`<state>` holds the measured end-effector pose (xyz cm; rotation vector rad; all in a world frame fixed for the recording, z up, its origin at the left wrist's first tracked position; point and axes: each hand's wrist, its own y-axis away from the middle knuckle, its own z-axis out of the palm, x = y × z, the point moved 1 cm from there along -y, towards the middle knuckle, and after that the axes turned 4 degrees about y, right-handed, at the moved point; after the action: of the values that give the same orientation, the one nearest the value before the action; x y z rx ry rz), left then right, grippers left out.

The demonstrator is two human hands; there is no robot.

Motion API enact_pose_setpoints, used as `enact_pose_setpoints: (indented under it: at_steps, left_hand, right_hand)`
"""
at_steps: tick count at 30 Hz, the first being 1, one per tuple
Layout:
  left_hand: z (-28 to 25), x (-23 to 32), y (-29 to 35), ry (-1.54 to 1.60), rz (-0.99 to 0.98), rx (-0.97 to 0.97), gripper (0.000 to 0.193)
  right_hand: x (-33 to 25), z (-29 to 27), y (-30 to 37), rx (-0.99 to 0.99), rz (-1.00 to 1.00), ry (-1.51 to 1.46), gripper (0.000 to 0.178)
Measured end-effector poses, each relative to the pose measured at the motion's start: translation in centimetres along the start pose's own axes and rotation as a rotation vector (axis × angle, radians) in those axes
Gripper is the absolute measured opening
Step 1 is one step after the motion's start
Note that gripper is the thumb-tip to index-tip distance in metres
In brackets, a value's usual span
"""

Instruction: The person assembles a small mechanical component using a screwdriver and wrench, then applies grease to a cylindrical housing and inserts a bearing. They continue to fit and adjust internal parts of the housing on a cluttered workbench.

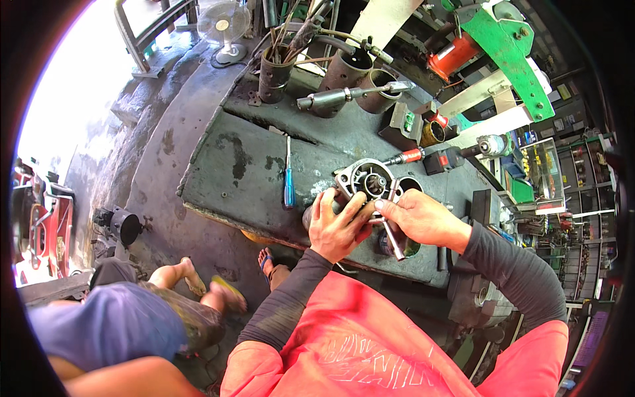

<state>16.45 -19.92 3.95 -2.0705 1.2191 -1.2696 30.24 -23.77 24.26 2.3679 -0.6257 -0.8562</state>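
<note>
Two hands come first: the left hand (334,225) grips the near side of one round metal housing (358,180) with bent fingers, while the right hand (423,215) sits at its near right edge, thumb against the rim and fingers curled inward (what they close on is hidden, so I cannot tell). One metal rod (398,248) juts out below the right hand, on the near side of the housing; whether it is held or attached is unclear. The housing is tilted above the near edge of the table (231,192), its mouth facing up, with one toothed gear (376,183) inside it. I judge the work to be partway through: the gear sits within the ring, and the mouth is uncovered, so closing it is not done; any fastening is too small to judge. Left of the housing lies one blue-handled screwdriver (289,188). Just beyond the housing, to the right, lies one red-bodied tool (411,155), and next to that one dark power tool (444,160). Farther beyond the housing stand three metal cylinders (274,78), the leftmost crowded with tools I cannot count, and one long silver tool (324,99) lies across the other two. Far beyond, to the right of the housing, are one green frame (506,56) and one red jack (454,57); far to its left stands one fan (223,25).
</note>
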Motion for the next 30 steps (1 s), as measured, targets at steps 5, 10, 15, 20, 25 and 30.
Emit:
enact_pose_setpoints:
  at_steps: [5, 10, 15, 20, 25, 30]
  left_hand:
    - [-0.4, 0.0, -0.4, -0.035, 0.004, 0.061, 0.048]
    - [-0.1, 0.0, -0.2, -0.034, -0.002, 0.083, 0.049]
    - [0.2, 0.0, 0.1, -0.044, 0.012, 0.087, 0.048]
    - [0.0, 0.0, -0.2, -0.05, -0.003, 0.094, 0.04]
    - [-0.2, 0.1, -0.2, -0.051, -0.007, 0.085, 0.05]
    - [0.0, -0.1, 0.2, -0.054, -0.018, 0.001, 0.063]
  right_hand:
    - [-1.4, -3.2, 2.9, 0.597, -0.895, 1.196, 0.047]
    - [-1.0, -2.3, 2.0, 0.398, -1.121, 1.452, 0.029]
    - [-1.4, 0.3, -0.5, 0.112, -0.262, 0.569, 0.048]
    - [-2.7, -2.2, 1.4, 0.227, -0.395, 0.787, 0.03]
    - [-2.5, -3.2, 2.7, 0.429, -1.136, 1.508, 0.042]
    - [-1.6, 0.1, 0.5, 0.248, -0.808, 1.209, 0.031]
